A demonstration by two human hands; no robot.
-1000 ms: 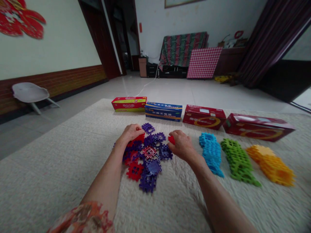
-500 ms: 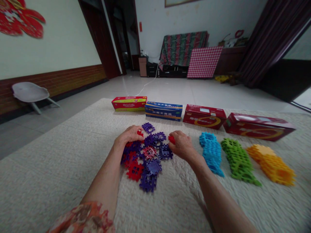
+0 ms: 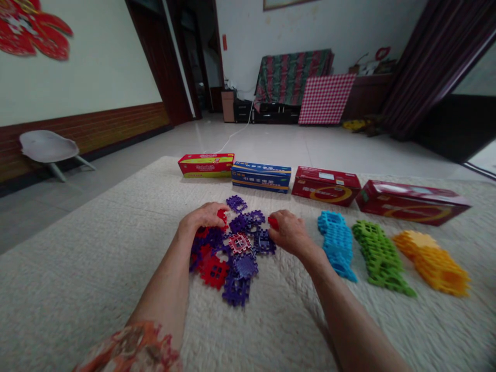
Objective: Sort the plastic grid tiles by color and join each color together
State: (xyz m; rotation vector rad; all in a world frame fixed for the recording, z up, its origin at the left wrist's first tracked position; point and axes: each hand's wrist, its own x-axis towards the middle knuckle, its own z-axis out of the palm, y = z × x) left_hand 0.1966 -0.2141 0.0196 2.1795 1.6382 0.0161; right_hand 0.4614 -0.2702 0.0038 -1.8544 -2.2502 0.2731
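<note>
A loose pile of purple and red plastic interlocking tiles (image 3: 232, 258) lies on a cream rug (image 3: 96, 258). My left hand (image 3: 203, 217) rests on the pile's far left side, fingers curled round a red tile (image 3: 222, 216). My right hand (image 3: 289, 232) sits at the pile's right edge, closed on a stack of red tiles (image 3: 273, 222) that peeks out past the fingers. To the right lie sorted rows of blue tiles (image 3: 336, 245), green tiles (image 3: 378, 257) and orange tiles (image 3: 434, 262).
Several flat boxes stand in a row at the rug's far edge: a red-yellow box (image 3: 206, 165), a blue box (image 3: 261, 176) and two dark red boxes (image 3: 325, 186). A grey chair (image 3: 48, 149) stands by the left wall. Tiled floor and covered furniture (image 3: 292, 77) lie beyond.
My left hand has slid slightly left and towards me over the pile, keeping the red tile. My right hand has hardly moved.
</note>
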